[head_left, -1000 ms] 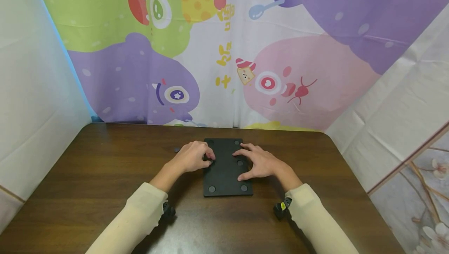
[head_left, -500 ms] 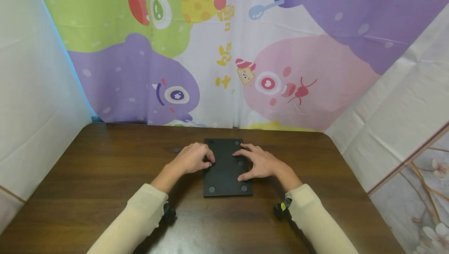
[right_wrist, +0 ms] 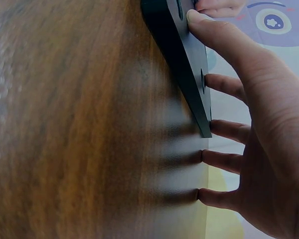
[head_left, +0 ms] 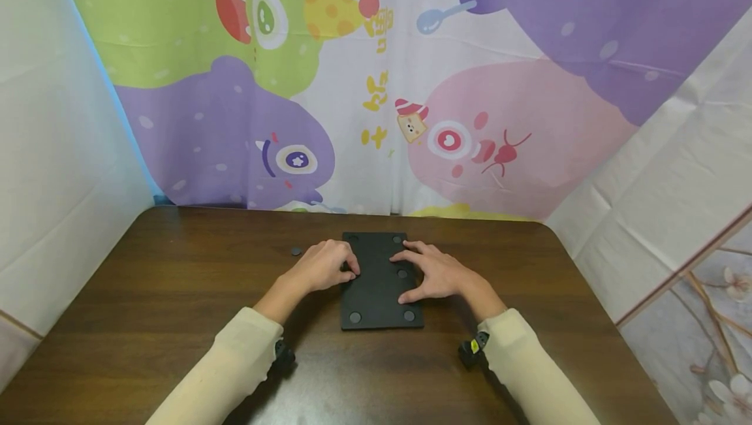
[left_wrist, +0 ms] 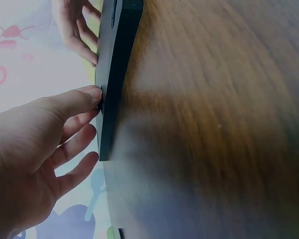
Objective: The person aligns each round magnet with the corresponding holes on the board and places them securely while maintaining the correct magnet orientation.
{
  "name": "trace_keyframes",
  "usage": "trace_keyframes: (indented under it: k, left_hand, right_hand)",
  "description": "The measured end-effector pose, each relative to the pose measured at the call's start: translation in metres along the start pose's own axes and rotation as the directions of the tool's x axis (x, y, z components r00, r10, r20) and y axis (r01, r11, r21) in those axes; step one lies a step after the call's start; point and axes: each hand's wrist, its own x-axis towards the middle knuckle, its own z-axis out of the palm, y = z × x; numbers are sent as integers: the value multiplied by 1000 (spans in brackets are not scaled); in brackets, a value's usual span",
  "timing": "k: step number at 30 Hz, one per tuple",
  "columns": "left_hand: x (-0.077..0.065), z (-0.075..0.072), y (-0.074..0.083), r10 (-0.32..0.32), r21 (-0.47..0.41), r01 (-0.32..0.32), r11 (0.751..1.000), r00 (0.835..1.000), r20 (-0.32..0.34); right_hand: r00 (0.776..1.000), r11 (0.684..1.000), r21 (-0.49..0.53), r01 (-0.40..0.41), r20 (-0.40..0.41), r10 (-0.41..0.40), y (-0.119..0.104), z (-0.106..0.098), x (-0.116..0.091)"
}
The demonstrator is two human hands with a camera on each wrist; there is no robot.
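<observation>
A black rectangular board (head_left: 378, 298) lies flat on the table, long side pointing away from me. Small round dark discs (head_left: 355, 317) sit along its edges, including a near right one and a middle right one. At the board's left edge my left hand (head_left: 323, 265) pinches with thumb and index finger. In the left wrist view, a dark bit of a small disc (left_wrist: 99, 105) shows under the thumb tip; the rest is covered. Spread over the board's right side, my right hand (head_left: 440, 271) rests its thumb and fingertips there, with outer fingertips touching the table beyond it.
One loose dark disc (head_left: 296, 251) lies on the brown wooden table (head_left: 194, 281), just left of my left hand. A printed cartoon curtain (head_left: 364, 170) hangs behind the table's far edge. Pale cloth walls (head_left: 59, 151) stand at both sides.
The left thumb and index finger have settled slightly lower against the board, and the disc edge seen between them a second ago is now covered. The right hand has stayed in place.
</observation>
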Motion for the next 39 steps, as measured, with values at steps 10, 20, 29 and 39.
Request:
trace_keyframes:
  k: [10, 20, 29, 39]
  left_hand:
    - [-11, -26, 29, -56, 28, 54, 998, 997, 52]
    - [-10, -25, 28, -47, 18, 46, 999, 998, 49]
    - [-7, -30, 27, -55, 23, 55, 998, 998, 15]
    - [-10, -34, 28, -78, 42, 79, 996, 997, -25]
  right_hand:
    - [1000, 1000, -1, 0, 1, 0, 1, 0, 1]
    - [1000, 1000, 10, -4, 4, 4, 0, -1, 0]
    - [1000, 1000, 8, 3, -2, -3, 0, 0, 0]
    - [1000, 1000, 14, 11, 1, -11, 1, -1, 0]
